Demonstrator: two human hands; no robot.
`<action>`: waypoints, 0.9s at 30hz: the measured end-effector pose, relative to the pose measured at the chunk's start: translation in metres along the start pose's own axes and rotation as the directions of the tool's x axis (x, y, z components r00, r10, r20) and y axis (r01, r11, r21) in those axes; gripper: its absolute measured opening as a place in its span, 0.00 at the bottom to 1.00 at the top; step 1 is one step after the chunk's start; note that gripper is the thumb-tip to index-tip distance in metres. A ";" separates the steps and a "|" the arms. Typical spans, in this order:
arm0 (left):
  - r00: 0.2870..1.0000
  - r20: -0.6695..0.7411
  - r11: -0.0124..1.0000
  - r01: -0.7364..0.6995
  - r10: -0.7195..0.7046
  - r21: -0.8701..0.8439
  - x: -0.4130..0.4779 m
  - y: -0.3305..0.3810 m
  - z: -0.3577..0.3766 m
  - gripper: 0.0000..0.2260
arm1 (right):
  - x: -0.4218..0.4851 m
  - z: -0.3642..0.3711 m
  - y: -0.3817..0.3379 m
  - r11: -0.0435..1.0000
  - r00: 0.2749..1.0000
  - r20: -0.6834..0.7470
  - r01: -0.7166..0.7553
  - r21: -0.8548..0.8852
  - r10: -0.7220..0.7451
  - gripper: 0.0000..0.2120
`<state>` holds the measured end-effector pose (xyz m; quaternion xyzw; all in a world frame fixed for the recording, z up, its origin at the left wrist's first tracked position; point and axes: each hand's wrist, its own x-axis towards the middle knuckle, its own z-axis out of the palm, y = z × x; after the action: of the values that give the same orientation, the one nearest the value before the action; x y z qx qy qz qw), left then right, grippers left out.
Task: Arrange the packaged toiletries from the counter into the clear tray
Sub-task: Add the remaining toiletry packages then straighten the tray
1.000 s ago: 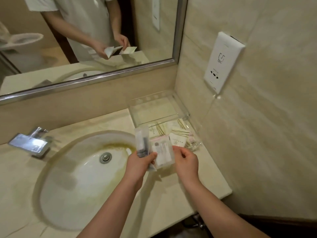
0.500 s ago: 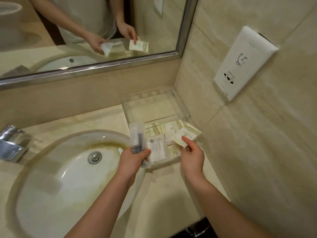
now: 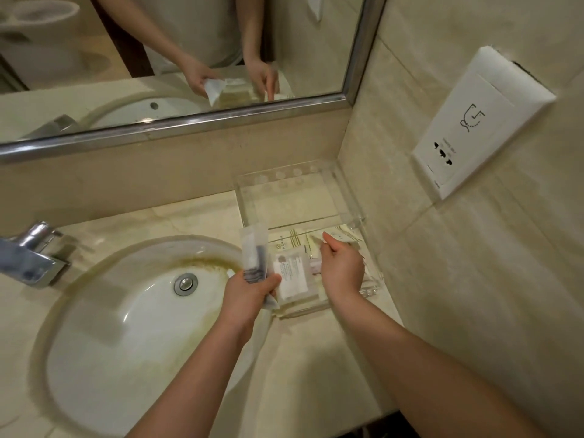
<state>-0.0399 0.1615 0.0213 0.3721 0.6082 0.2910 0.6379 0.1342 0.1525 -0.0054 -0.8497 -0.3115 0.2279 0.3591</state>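
Observation:
A clear tray [image 3: 286, 180] sits in the counter's back right corner, against the wall. Several flat packets lie in its near half, among them a cream one with gold stripes [image 3: 289, 243] and a clear sachet with a white label [image 3: 292, 276]. My left hand [image 3: 249, 292] holds a bunch of clear packets [image 3: 254, 251] upright at the tray's left edge; one has a dark item inside. My right hand [image 3: 343, 270] is down inside the tray, its fingertips pinching a white gold-striped packet [image 3: 339, 237] that lies low against the tray's right side.
An oval sink [image 3: 126, 327] with a yellow-stained rim fills the counter's left. A chrome faucet [image 3: 31, 257] stands at far left. The mirror [image 3: 158, 58] runs along the back wall. A white socket plate [image 3: 474, 128] juts from the right wall above the tray.
My right hand lifted the white striped packet, carried it right and lowered it into the tray. My left hand kept hold of its packets. The camera moved closer.

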 end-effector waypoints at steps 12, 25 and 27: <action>0.999 -0.014 0.997 0.035 -0.036 -0.066 0.001 0.003 0.004 0.02 | -0.002 -0.020 -0.009 1.000 0.959 0.283 0.003 -0.007 -0.001 0.17; 0.986 0.164 0.998 -0.006 -0.004 0.056 -0.004 0.012 -0.004 0.13 | -0.022 -0.072 0.032 0.842 0.938 0.273 -0.318 0.435 0.213 0.06; 0.978 0.206 0.995 -0.029 0.008 0.097 -0.004 0.014 -0.010 0.12 | -0.025 -0.078 0.037 0.841 0.950 0.231 -0.296 0.453 0.210 0.09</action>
<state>-0.0489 0.1667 0.0350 0.4370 0.5492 0.2264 0.6754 0.1783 0.0784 0.0209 -0.7440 -0.1593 0.4164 0.4977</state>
